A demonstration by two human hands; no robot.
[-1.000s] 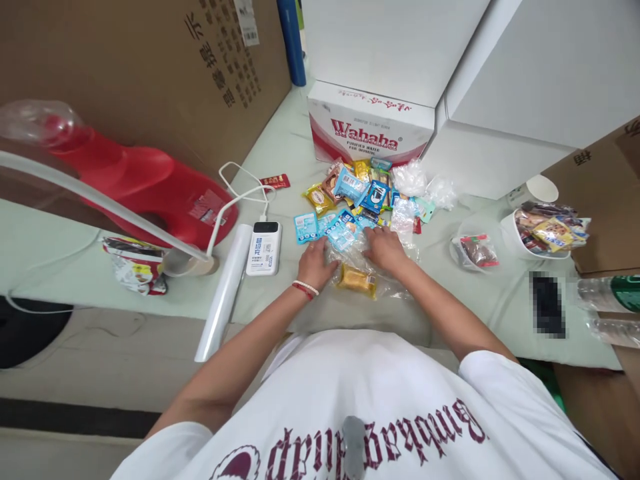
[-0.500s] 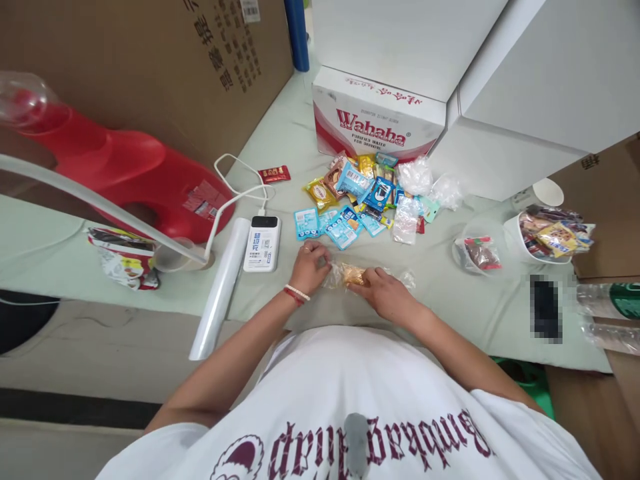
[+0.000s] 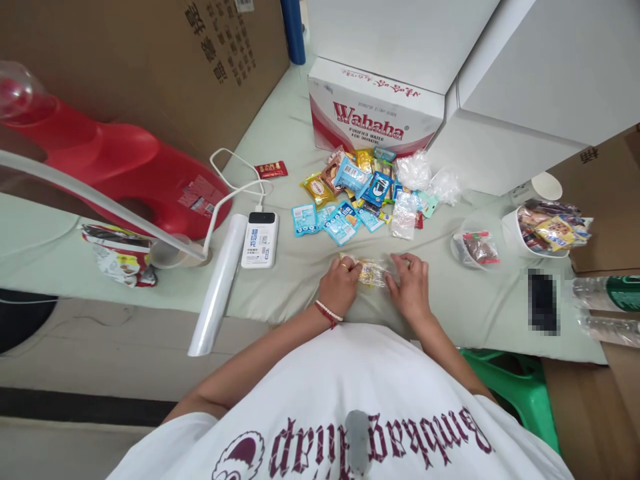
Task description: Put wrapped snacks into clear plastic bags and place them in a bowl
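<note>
We see the wrapped snack (image 3: 371,272) at the desk's (image 3: 285,293) near side, long axis crosswise: left hand (image 3: 340,285) clamped on one end, right hand (image 3: 411,285) touching the other, grip unclear.

A yellow packet (image 3: 369,275) lies crosswise in crinkled clear film (image 3: 381,264).

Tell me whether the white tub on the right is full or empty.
Full: packets heap above the rim of the white tub.
</note>
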